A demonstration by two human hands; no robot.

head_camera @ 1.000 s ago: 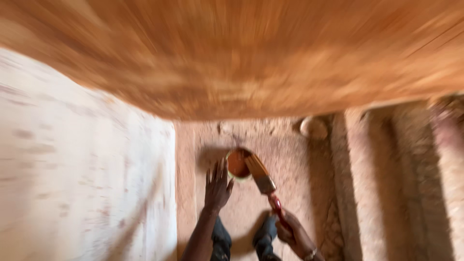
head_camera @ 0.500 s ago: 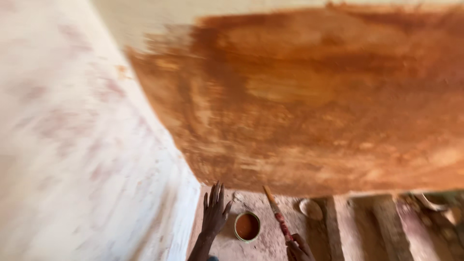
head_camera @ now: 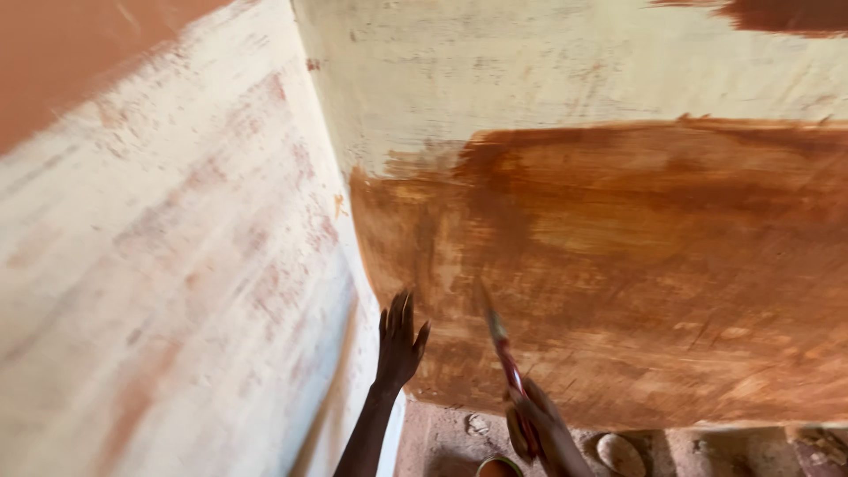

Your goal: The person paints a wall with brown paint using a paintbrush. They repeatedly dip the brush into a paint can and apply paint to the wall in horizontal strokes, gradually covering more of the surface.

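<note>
Left hand (head_camera: 399,340): I'm spreading it open, gripping nothing, against the panel (head_camera: 618,265).
Right hand (head_camera: 539,428): I'm gripping the brush (head_camera: 499,340); bristles blurring.
Pot (head_camera: 499,466): being cropped below.

The left hand (head_camera: 399,340) lies flat, fingers spread, on the brown-stained board (head_camera: 618,265). The right hand (head_camera: 541,428) grips a brush (head_camera: 500,340) whose tip touches the board. A bowl (head_camera: 499,465) sits below.

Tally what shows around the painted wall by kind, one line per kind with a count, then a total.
Hands: 2 (left hand spread open at the wall, right hand gripping the brush)
Paintbrush: 1, red handle, bristles up against the brown paint
Round containers on the floor: 2 (paint pot cut off by the bottom edge, pale bowl)
Total: 5
</note>
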